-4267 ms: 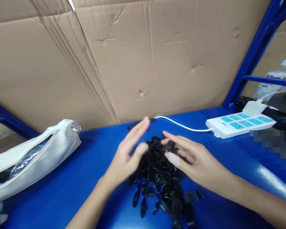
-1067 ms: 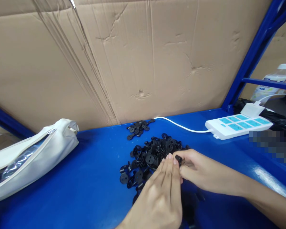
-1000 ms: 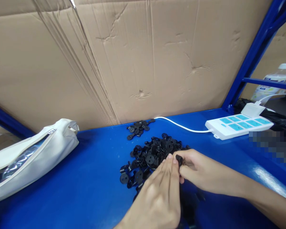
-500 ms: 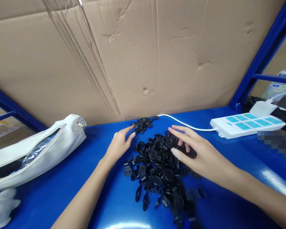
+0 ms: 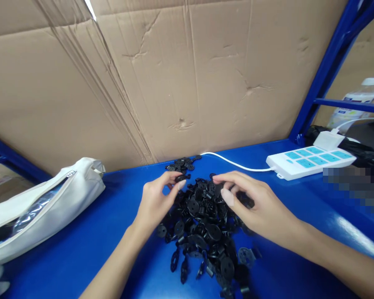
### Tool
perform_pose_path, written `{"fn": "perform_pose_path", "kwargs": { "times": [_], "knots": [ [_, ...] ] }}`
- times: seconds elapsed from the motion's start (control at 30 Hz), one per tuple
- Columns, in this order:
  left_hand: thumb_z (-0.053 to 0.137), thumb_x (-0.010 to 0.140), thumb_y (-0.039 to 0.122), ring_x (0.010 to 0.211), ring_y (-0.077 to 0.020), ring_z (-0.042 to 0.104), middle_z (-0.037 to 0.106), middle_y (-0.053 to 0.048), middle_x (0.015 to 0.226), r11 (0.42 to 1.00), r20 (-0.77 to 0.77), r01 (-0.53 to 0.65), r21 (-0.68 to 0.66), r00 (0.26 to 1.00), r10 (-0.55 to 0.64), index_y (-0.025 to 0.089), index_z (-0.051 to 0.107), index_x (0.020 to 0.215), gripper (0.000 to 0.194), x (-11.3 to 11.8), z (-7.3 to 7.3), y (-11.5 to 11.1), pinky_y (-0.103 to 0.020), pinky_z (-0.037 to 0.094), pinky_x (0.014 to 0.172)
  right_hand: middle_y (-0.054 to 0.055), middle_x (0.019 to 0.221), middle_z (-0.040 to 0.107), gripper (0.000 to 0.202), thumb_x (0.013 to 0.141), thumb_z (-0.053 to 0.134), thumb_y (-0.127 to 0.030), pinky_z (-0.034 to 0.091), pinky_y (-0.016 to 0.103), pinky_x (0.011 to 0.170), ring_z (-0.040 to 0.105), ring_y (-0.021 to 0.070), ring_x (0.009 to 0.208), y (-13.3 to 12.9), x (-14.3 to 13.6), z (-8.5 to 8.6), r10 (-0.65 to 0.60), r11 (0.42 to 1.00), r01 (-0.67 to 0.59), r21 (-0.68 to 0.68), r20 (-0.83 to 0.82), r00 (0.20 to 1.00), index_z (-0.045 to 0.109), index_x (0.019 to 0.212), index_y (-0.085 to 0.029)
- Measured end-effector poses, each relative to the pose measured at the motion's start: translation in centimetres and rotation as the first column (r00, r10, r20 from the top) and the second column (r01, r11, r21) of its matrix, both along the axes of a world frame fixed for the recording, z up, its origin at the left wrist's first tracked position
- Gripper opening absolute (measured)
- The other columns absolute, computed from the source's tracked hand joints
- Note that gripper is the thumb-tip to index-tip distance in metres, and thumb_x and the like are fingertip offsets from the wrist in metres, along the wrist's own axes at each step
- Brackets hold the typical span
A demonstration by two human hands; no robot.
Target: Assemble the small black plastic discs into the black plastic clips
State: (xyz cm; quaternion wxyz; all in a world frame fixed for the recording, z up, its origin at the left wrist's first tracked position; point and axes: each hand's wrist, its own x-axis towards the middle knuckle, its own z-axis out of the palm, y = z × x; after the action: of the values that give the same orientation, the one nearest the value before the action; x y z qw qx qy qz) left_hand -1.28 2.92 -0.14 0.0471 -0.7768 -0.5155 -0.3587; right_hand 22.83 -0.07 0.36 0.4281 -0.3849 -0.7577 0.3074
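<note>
A heap of black plastic clips [image 5: 202, 220] with round, holed discs lies in the middle of the blue table. My left hand [image 5: 160, 195] pinches one black clip [image 5: 181, 178] between thumb and forefinger, just above the heap's far left side. At the heap's far right side, my right hand [image 5: 252, 199] has its thumb and forefinger closed around the edges of another dark disc-shaped clip [image 5: 218, 189]. Its other fingers curl over the pieces beneath and partly hide them. A smaller group of black clips [image 5: 182, 164] sits behind the heap, near the cardboard.
A large cardboard sheet [image 5: 174, 83] stands along the table's back edge. On the right lies a white power strip [image 5: 311, 161] with a white cable [image 5: 230, 160]. An unzipped white pouch [image 5: 59, 199] lies left. Blue frame posts [image 5: 322, 70] rise at the sides.
My left hand has drawn back slightly from the small group, now with a clip pinched in it. The right thumb and forefinger have closed in on a clip. The view has shifted a little.
</note>
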Motion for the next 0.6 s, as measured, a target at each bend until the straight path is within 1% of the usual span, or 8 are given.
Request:
{"fn": "perform_pose_path", "kwargs": {
  "times": [0.03, 0.07, 0.13, 0.2, 0.23, 0.3, 0.4, 0.6],
  "knots": [
    [0.063, 0.084, 0.031, 0.067, -0.0128, 0.067, 0.072, 0.000, 0.078, 0.998, 0.007, 0.043, 0.055, 0.999, -0.043, 0.019, 0.066, 0.096, 0.017, 0.9, 0.3, -0.9, -0.023, 0.056, 0.068, 0.007, 0.104, 0.066, 0.027, 0.093, 0.046, -0.025, 0.053, 0.027, 0.071, 0.064, 0.0151, 0.081, -0.1, -0.1, 0.0, 0.036, 0.996, -0.039, -0.078, -0.038, 0.999, 0.058, 0.117, -0.019],
    [0.067, 0.083, 0.026, 0.063, -0.0113, 0.066, 0.072, 0.000, 0.078, 0.978, -0.002, 0.130, 0.162, 0.991, -0.132, 0.018, 0.067, 0.095, 0.014, 1.8, 0.6, -1.8, -0.022, 0.056, 0.066, 0.007, 0.101, 0.068, 0.029, 0.094, 0.046, -0.026, 0.054, 0.027, 0.070, 0.065, 0.0149, 0.079, -0.2, -0.3, -0.1, 0.075, 0.983, -0.088, -0.160, -0.085, 0.993, 0.057, 0.120, -0.019],
    [0.069, 0.080, 0.014, 0.066, -0.0102, 0.066, 0.073, -0.001, 0.084, 0.909, -0.042, 0.285, 0.305, 0.957, -0.286, 0.018, 0.067, 0.100, 0.021, 3.3, 0.9, -3.4, -0.021, 0.056, 0.067, 0.006, 0.095, 0.069, 0.037, 0.093, 0.049, -0.030, 0.055, 0.028, 0.071, 0.067, 0.0148, 0.078, -0.6, -0.7, -0.4, 0.152, 0.928, -0.211, -0.306, -0.207, 0.966, 0.052, 0.129, -0.018],
    [0.066, 0.080, 0.005, 0.071, -0.0113, 0.066, 0.072, -0.003, 0.088, 0.855, -0.016, 0.389, 0.343, 0.912, -0.409, 0.017, 0.064, 0.110, 0.032, 4.3, 1.0, -4.5, -0.023, 0.056, 0.066, 0.005, 0.088, 0.069, 0.046, 0.092, 0.054, -0.032, 0.056, 0.029, 0.072, 0.068, 0.0150, 0.077, -1.1, -1.2, -0.5, 0.201, 0.852, -0.328, -0.409, -0.324, 0.925, 0.047, 0.134, -0.016],
    [0.065, 0.079, 0.002, 0.071, -0.0116, 0.066, 0.071, -0.003, 0.087, 0.845, 0.001, 0.416, 0.338, 0.897, -0.442, 0.016, 0.063, 0.113, 0.036, 4.6, 1.1, -4.9, -0.023, 0.055, 0.064, 0.004, 0.085, 0.069, 0.049, 0.091, 0.055, -0.032, 0.057, 0.029, 0.073, 0.068, 0.0152, 0.077, -1.4, -1.3, -0.5, 0.210, 0.817, -0.371, -0.441, -0.372, 0.904, 0.045, 0.136, -0.015],
    [0.065, 0.079, 0.000, 0.070, -0.0113, 0.064, 0.067, -0.003, 0.081, 0.841, 0.023, 0.438, 0.319, 0.883, -0.468, 0.014, 0.061, 0.117, 0.040, 4.8, 1.1, -5.3, -0.023, 0.054, 0.060, 0.003, 0.085, 0.069, 0.051, 0.090, 0.057, -0.029, 0.057, 0.030, 0.075, 0.068, 0.0153, 0.079, -1.9, -1.5, -0.5, 0.210, 0.773, -0.422, -0.474, -0.437, 0.875, 0.044, 0.136, -0.015],
    [0.064, 0.079, 0.000, 0.065, -0.0102, 0.060, 0.063, -0.001, 0.074, 0.836, 0.006, 0.451, 0.311, 0.879, -0.477, 0.013, 0.061, 0.117, 0.040, 4.7, 1.0, -5.4, -0.023, 0.052, 0.059, 0.004, 0.091, 0.069, 0.053, 0.089, 0.059, -0.028, 0.057, 0.031, 0.078, 0.069, 0.0150, 0.080, -2.2, -1.5, -0.5, 0.191, 0.741, -0.439, -0.508, -0.468, 0.863, 0.042, 0.137, -0.016],
    [0.062, 0.082, 0.002, 0.069, -0.0115, 0.057, 0.063, -0.004, 0.081, 0.828, -0.015, 0.481, 0.287, 0.867, -0.498, 0.011, 0.060, 0.118, 0.037, 4.6, 0.5, -5.2, -0.026, 0.049, 0.059, 0.007, 0.104, 0.066, 0.058, 0.088, 0.060, -0.032, 0.055, 0.034, 0.086, 0.069, 0.0170, 0.089, -2.2, -1.3, -0.8, 0.153, 0.688, -0.461, -0.561, -0.509, 0.847, 0.037, 0.139, -0.017]
  ]
}}
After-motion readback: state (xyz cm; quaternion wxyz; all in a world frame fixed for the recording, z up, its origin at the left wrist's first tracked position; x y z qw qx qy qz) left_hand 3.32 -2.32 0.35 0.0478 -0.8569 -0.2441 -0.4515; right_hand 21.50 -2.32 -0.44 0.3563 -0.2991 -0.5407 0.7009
